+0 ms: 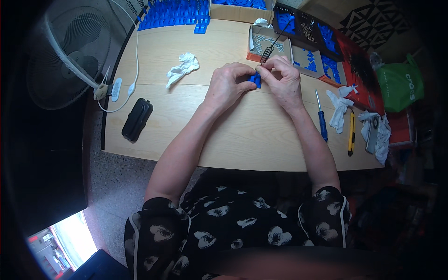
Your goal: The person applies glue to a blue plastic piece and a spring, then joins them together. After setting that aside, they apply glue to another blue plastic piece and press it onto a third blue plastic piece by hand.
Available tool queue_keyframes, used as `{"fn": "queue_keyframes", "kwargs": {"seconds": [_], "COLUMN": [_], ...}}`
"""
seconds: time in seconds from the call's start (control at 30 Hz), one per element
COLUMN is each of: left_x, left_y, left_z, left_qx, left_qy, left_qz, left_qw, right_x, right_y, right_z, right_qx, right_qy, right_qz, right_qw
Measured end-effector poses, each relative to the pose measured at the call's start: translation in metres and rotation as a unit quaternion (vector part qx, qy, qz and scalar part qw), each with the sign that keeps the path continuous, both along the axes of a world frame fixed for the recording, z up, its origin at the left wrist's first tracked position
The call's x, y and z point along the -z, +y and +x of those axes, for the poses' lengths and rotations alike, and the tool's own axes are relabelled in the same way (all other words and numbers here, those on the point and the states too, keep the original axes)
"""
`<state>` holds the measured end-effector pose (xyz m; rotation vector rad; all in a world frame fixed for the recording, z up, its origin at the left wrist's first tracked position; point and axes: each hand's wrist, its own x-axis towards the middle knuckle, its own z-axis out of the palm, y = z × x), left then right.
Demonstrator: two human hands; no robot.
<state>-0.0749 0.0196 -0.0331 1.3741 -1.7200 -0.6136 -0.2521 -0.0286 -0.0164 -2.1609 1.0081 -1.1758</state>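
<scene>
Currently, left hand (226,85) clamped on blue piece (255,80), over desk (252,128). Right hand (285,83) grip together, pinching black coiled wire (267,52).

Left hand (225,87) and right hand (285,84) (fingers (242,69) bent) pinch close together, forearms (185,140) extended.

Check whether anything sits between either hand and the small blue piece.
Nothing visible: the left hand grips the blue piece; the right hand has its fingertips close beside it, near a black coiled wire. Whether they touch the piece is unclear.
</scene>
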Motion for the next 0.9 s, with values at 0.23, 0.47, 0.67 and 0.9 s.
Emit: {"fn": "queue_keyframes", "kwargs": {"seconds": [0.23,0.47,0.67,0.9], "left_x": [-0.0008,0.0016,0.0016,0.0008], "left_y": [0.0002,-0.0005,-0.0006,-0.0004], "left_z": [-0.0010,-0.0001,-0.0001,-0.0005], "left_qx": [-0.004,-0.001,-0.001,-0.002], "left_qy": [-0.011,-0.010,-0.008,-0.020], "left_qz": [0.007,0.002,0.008,-0.002], "left_qw": [1.000,1.000,1.000,1.000], "right_x": [0.0029,0.0043,0.0039,0.0027], "right_y": [0.0008,-0.0001,0.0002,0.0000], "right_z": [0.0020,0.0009,0.0016,0.0014], "right_qx": [0.002,0.002,0.001,-0.001], "right_qy": [-0.023,-0.013,-0.012,-0.007], "right_qz": [0.004,-0.005,-0.005,-0.018], "right_qw": [1.000,1.000,1.000,1.000]}}
